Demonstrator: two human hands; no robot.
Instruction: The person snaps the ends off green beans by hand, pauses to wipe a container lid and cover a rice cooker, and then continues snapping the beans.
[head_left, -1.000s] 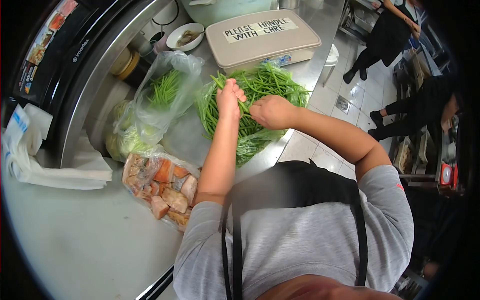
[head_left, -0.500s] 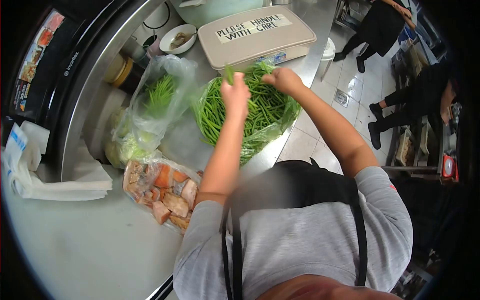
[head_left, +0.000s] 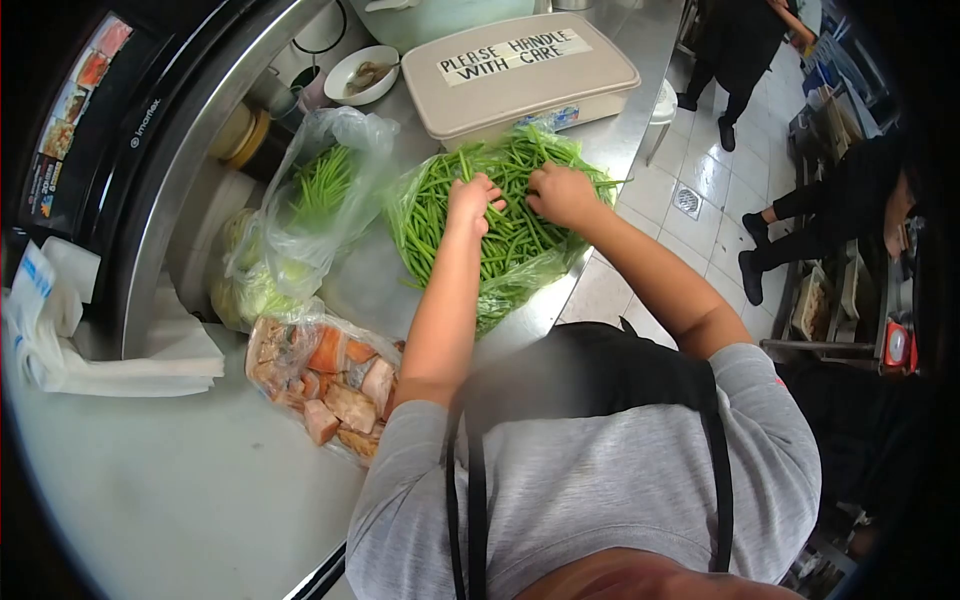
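A heap of cut green beans (head_left: 510, 240) fills an opened clear plastic bag (head_left: 520, 290) on the steel counter. On the heap's left side rests my left hand (head_left: 472, 204), its fingers slightly apart among the beans. My right hand (head_left: 562, 195) is at the upper right of the heap, fingers curled down into the beans with their tips hidden. To the left, a second clear bag (head_left: 350, 235) holds more cut green beans (head_left: 323, 187). Below it lies a bag of pale and orange raw chunks (head_left: 335, 385), possibly fish.
Behind the beans stands a lidded beige box (head_left: 520, 75) labelled "PLEASE HANDLE WITH CARE". A white bowl (head_left: 358, 76) and jars (head_left: 255, 140) sit at the back left. White plastic bags (head_left: 130, 350) lie at left. Two people in black (head_left: 740, 50) stand beyond the counter's right edge.
Both hands have come down and nearer onto the heap. The left hand, raised with beans at its fingertips before, now rests among them.
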